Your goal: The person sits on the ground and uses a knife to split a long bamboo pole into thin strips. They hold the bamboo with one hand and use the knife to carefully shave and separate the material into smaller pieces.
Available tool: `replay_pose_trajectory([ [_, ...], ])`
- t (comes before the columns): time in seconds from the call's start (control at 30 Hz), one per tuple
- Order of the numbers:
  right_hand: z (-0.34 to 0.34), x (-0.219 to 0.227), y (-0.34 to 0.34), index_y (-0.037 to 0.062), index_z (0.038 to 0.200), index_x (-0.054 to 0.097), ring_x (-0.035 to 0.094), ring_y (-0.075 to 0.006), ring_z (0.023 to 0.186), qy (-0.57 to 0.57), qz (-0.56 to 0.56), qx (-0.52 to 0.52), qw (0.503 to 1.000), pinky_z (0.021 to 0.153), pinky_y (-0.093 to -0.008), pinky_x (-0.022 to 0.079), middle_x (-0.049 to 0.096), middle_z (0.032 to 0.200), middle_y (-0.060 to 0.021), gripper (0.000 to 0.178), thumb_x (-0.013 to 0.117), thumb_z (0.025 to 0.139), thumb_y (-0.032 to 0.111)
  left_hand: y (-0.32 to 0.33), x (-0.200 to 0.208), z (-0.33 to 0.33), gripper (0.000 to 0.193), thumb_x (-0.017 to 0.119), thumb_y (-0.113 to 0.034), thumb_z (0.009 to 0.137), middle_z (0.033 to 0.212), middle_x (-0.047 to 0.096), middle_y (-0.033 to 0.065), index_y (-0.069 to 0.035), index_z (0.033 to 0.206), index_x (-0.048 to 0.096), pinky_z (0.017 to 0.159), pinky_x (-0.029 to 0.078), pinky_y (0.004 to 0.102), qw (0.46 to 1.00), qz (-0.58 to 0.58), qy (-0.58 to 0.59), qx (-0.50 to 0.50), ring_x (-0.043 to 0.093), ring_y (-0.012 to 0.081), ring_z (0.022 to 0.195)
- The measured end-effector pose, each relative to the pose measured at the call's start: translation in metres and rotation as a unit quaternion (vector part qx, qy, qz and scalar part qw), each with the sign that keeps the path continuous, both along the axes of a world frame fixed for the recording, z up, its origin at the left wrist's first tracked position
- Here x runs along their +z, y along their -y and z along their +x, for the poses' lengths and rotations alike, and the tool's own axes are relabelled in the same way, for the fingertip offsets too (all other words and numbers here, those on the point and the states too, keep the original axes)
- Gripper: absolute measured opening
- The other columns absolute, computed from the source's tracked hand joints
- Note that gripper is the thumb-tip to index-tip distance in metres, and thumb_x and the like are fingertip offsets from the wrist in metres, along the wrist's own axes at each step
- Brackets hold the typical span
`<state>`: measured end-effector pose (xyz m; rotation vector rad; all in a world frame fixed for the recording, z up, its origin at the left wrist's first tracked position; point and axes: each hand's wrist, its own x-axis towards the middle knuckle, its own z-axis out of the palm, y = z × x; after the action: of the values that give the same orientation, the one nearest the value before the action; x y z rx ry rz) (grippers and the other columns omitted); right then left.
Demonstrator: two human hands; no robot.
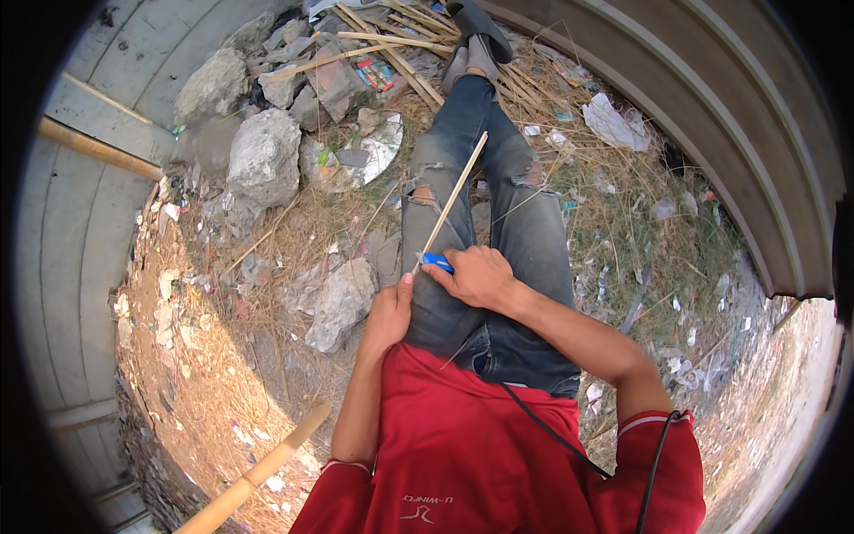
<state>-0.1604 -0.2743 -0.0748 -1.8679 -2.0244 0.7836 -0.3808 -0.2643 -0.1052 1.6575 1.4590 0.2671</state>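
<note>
A thin pale bamboo strip (455,192) slants across my thighs, its far end between my knees. My left hand (389,313) is closed round its near end, the thumb lying along it. In my right hand (480,279) is a blue utility knife (437,262), gripped in closed fingers. The knife's tip meets the strip just beyond my left thumb; how deep the blade sits is too small to tell. My legs, in torn jeans (534,240), stretch out ahead with the ankles crossed.
Big grey rocks (265,158) lie left of my legs. A heap of split bamboo strips (391,40) is beside my feet. A thick bamboo pole (258,476) rises at the lower left. Corrugated metal sheeting (712,116) curves along the right. Dry grass and litter cover the ground.
</note>
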Motion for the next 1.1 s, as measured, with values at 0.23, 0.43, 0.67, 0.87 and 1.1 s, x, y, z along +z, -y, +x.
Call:
replay_pose_trajectory([
  [0.23, 0.023, -0.003, -0.047, 0.0027, 0.085, 0.073, 0.071, -0.0461, 0.072, 0.05, 0.115, -0.074, 0.989, 0.066, -0.0554, 0.056, 0.069, 0.072, -0.0255, 0.06, 0.055, 0.1, 0.058, -0.008, 0.027, -0.005, 0.063, 0.037, -0.046, 0.112, 0.071, 0.061, 0.0287, 0.007, 0.089, 0.063, 0.071, 0.047, 0.0517, 1.0, -0.013, 0.005, 0.003, 0.059, 0.0516, 0.074],
  [0.43, 0.137, -0.01, -0.108, -0.0039, 0.091, 0.075, 0.07, -0.0507, 0.089, 0.043, 0.089, -0.316, 0.943, 0.084, -0.0565, 0.054, 0.07, 0.084, -0.0324, 0.074, 0.045, 0.102, 0.063, 0.029, 0.004, -0.045, 0.063, 0.04, -0.048, 0.111, 0.064, 0.056, 0.0182, 0.005, 0.082, 0.059, 0.064, 0.046, 0.0449, 0.997, -0.073, 0.027, -0.015, 0.056, 0.0328, 0.061],
  [0.67, 0.165, -0.007, -0.103, -0.0056, 0.083, 0.071, 0.068, -0.05, 0.082, -0.039, 0.081, -0.284, 0.955, 0.077, -0.0541, 0.051, 0.068, 0.079, -0.0315, 0.074, 0.045, 0.103, 0.061, 0.037, -0.009, -0.058, 0.066, 0.036, -0.057, 0.11, 0.056, 0.044, 0.0015, -0.007, 0.071, 0.049, 0.048, 0.033, 0.0315, 0.966, -0.213, 0.124, 0.081, 0.04, 0.0127, 0.048],
  [0.87, 0.049, 0.029, -0.041, -0.0018, 0.078, 0.071, 0.068, -0.0474, 0.077, -0.043, 0.009, -0.087, 0.995, 0.073, -0.0545, 0.053, 0.068, 0.075, -0.0291, 0.068, 0.05, 0.102, 0.058, 0.004, 0.003, -0.033, 0.064, 0.032, -0.061, 0.11, 0.055, 0.037, -0.0028, -0.011, 0.072, 0.043, 0.045, 0.028, 0.0292, 0.931, -0.299, 0.199, 0.069, 0.034, 0.0105, 0.046],
  [1.1, -0.012, 0.001, -0.004, 0.0023, 0.081, 0.072, 0.069, -0.0482, 0.078, -0.027, -0.04, 0.015, 0.999, 0.075, -0.0561, 0.055, 0.069, 0.075, -0.027, 0.061, 0.052, 0.102, 0.055, -0.012, 0.011, -0.004, 0.063, 0.031, -0.06, 0.11, 0.054, 0.035, -0.0037, -0.012, 0.073, 0.043, 0.043, 0.026, 0.0287, 0.936, -0.273, 0.213, 0.065, 0.032, 0.0088, 0.044],
])
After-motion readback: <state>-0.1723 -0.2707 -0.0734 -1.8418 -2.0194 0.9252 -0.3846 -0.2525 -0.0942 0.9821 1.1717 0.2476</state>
